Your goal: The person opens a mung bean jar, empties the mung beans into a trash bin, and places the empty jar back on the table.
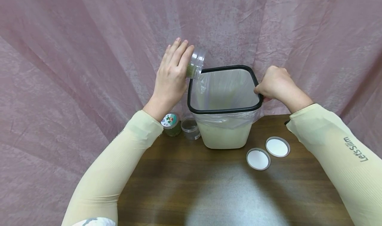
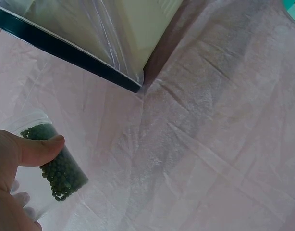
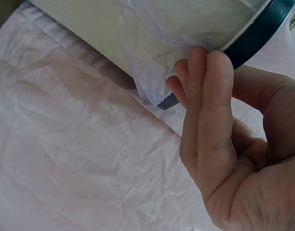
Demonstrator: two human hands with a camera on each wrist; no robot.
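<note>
In the head view my left hand [image 1: 172, 71] grips a clear plastic jar [image 1: 197, 61], tilted on its side with its mouth toward the bin's left rim. Green beans [image 2: 63, 178] lie inside it, and the thumb presses across its wall in the left wrist view. A cream bin [image 1: 225, 133] with a black rim [image 1: 222, 112] stands upright, lined with a clear plastic bag [image 1: 209, 90]. My right hand [image 1: 276, 85] pinches the rim's right side, thumb on the inner side and fingers [image 3: 217, 96] outside against the bag.
Left of the bin stand a labelled jar [image 1: 171, 128] and an open clear jar [image 1: 190, 129]. Two round lids [image 1: 258, 159] with white faces lie on the wooden table [image 1: 179, 183], to the right. A pink curtain [image 1: 104, 53] hangs behind everything.
</note>
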